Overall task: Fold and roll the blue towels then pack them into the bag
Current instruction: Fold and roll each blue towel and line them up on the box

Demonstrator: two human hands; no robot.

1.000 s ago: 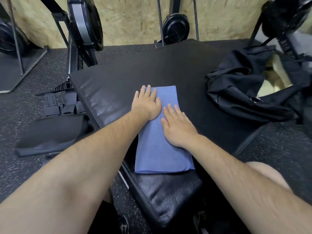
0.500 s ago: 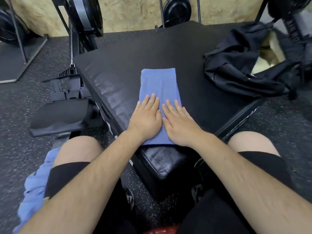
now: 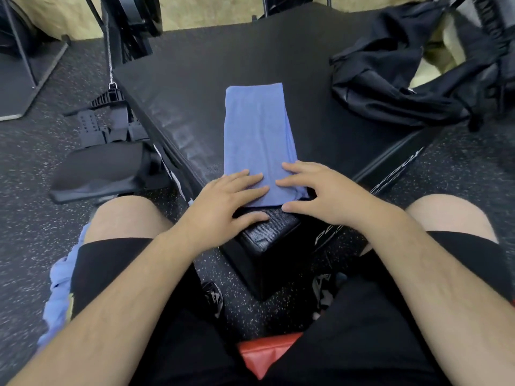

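Observation:
A blue towel [image 3: 257, 135], folded into a long narrow strip, lies on the black padded platform [image 3: 195, 68], running away from me. My left hand [image 3: 223, 201] rests flat on the strip's near left corner, its thumb on the platform's near corner. On the near right corner my right hand [image 3: 320, 193] lies with its fingers spread and pointing left. The fingers of both hands are straight. A black bag [image 3: 395, 79] lies open at the back right of the platform, with a pale lining showing inside.
More blue towel cloth [image 3: 62, 288] hangs beside my left thigh on the floor side. A black padded bench piece [image 3: 100, 168] and gym machine frames [image 3: 122, 29] stand to the left. A red item [image 3: 264, 352] sits between my legs. Speckled rubber floor surrounds the platform.
Both hands slid down the towel toward me, from its far half to its near end. The camera tilted down, bringing my legs into view.

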